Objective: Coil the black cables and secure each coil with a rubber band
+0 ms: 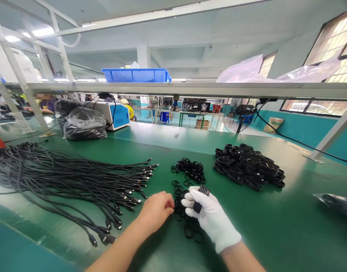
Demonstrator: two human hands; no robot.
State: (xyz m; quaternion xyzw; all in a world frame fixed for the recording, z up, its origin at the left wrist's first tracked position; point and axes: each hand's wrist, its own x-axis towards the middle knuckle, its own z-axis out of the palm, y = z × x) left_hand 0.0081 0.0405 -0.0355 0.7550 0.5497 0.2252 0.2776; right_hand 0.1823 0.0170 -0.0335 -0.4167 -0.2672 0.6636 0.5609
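My left hand (158, 211) is bare, with its fingers curled together at the edge of a pile of small black rings (179, 200). Whatever its fingertips pinch, if anything, is hidden. In a white glove, my right hand (211, 217) is closed around a coiled black cable (204, 190), held just above the right side of the rings. More black rings (190, 169) lie heaped a little farther back. Long loose black cables (77, 177) are spread to the left, most of their metal plugs pointing toward the middle. At the right stands a heap of coiled cables (248, 166).
A shelf (190, 89) spans above the green table (275, 219), carrying a blue bin (136, 75). At the back left are a plastic bag of black items (85, 122) and a white-blue machine (116, 115). Another plastic bag (337, 204) lies at the right edge.
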